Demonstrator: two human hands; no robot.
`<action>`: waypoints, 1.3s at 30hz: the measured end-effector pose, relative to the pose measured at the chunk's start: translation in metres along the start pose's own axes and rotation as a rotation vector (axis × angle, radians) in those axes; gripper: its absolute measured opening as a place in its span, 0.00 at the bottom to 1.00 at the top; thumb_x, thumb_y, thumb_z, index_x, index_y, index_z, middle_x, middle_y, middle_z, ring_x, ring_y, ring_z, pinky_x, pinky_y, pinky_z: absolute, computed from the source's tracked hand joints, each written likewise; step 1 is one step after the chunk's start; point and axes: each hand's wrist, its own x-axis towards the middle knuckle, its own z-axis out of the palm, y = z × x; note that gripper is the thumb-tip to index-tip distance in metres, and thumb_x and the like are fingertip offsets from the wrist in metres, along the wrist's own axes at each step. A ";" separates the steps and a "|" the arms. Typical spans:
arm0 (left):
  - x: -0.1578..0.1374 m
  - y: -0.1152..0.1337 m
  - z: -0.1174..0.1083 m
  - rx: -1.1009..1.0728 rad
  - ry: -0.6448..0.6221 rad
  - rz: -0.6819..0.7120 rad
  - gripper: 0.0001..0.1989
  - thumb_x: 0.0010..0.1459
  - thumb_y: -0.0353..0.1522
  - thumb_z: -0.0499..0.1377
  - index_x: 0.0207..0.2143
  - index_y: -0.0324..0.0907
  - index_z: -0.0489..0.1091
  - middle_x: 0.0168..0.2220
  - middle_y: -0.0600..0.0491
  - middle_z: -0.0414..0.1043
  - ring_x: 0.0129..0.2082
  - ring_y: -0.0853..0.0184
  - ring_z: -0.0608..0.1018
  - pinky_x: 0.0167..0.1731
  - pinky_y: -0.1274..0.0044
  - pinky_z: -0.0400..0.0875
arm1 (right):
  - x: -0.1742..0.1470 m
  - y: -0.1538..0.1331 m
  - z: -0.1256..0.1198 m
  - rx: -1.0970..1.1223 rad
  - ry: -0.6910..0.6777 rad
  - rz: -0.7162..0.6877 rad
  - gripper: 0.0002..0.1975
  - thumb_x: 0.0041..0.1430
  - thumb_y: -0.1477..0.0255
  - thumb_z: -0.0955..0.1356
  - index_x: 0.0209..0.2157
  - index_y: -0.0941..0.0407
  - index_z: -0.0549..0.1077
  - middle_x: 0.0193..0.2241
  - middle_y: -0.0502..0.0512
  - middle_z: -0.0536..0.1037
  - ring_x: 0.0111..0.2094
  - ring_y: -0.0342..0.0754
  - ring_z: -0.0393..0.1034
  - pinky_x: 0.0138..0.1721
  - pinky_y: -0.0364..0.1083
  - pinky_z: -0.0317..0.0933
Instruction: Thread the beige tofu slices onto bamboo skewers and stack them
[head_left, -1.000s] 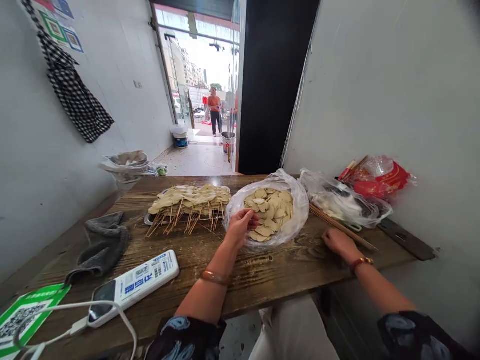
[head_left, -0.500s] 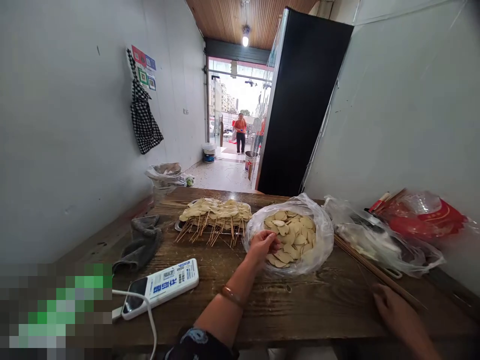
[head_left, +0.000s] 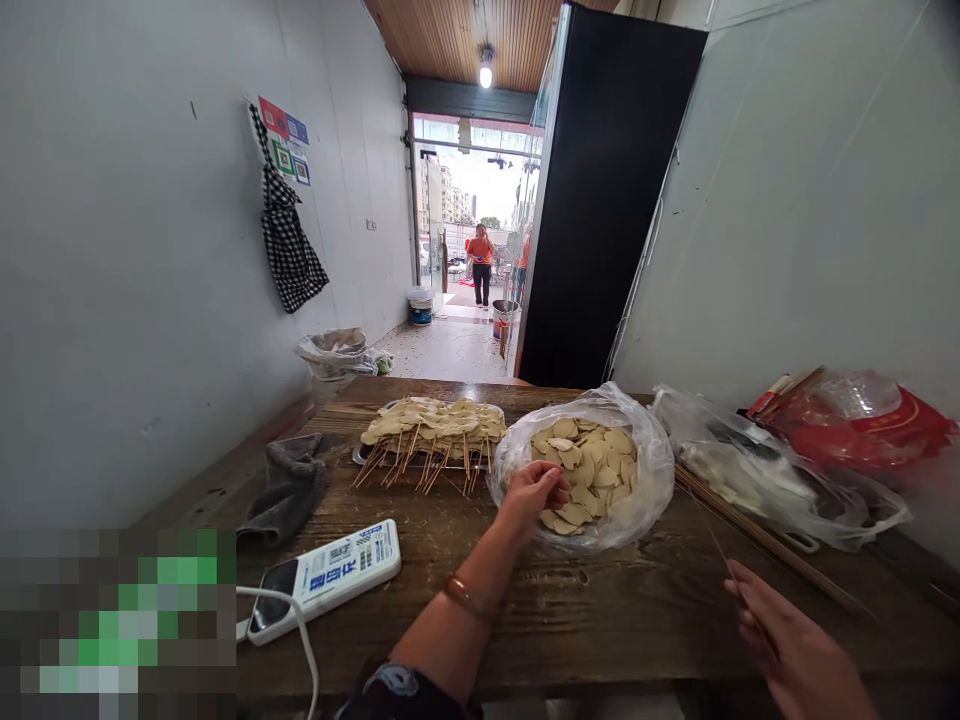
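Note:
My left hand [head_left: 531, 497], a bangle on its wrist, reaches over the near left side of a clear plastic bag [head_left: 654, 475]. Its fingers are pinched together, and what they hold, if anything, is hidden. Inside the open bag lies a heap of pale, thin round slices [head_left: 592, 478]. At the lower right my right hand [head_left: 787, 635] grips a thin wooden skewer [head_left: 724, 550] that points up and away to the left. Left of the bag, a tray [head_left: 361, 456] bears stacked skewered slices [head_left: 427, 425], their sticks facing me.
A bundle of bare skewers [head_left: 780, 545] lies at the right, beside crumpled plastic bags [head_left: 765, 470] and a red package [head_left: 870, 430]. On the left are a grey cloth [head_left: 285, 490] and a white power bank [head_left: 352, 560] with a cable. A person [head_left: 480, 262] stands in the far doorway.
My right hand has risen from beside the skewer bundle and turned, now with a skewer plainly in its fingers. The left hand stays at the bag, nearly unmoved. The view has shifted slightly.

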 end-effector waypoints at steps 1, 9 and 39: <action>-0.001 0.000 0.001 0.001 -0.004 -0.003 0.23 0.43 0.46 0.66 0.32 0.37 0.68 0.26 0.52 0.74 0.21 0.73 0.73 0.22 0.81 0.65 | -0.006 -0.001 0.011 -0.008 0.008 -0.012 0.23 0.32 0.69 0.78 0.37 0.51 0.81 0.37 0.52 0.81 0.31 0.44 0.74 0.27 0.36 0.70; -0.007 0.007 0.010 0.009 -0.086 -0.021 0.24 0.42 0.45 0.68 0.35 0.35 0.72 0.28 0.51 0.74 0.23 0.73 0.74 0.25 0.80 0.67 | -0.038 -0.003 0.106 -0.110 -0.217 -0.086 0.18 0.43 0.61 0.75 0.34 0.58 0.80 0.28 0.53 0.79 0.29 0.45 0.70 0.27 0.41 0.64; -0.010 0.017 0.010 -0.113 -0.229 -0.057 0.19 0.41 0.39 0.70 0.29 0.35 0.71 0.24 0.53 0.71 0.21 0.75 0.72 0.25 0.80 0.66 | -0.050 0.000 0.094 -0.252 -0.606 0.067 0.23 0.45 0.52 0.72 0.31 0.58 0.77 0.23 0.52 0.73 0.21 0.41 0.63 0.20 0.39 0.54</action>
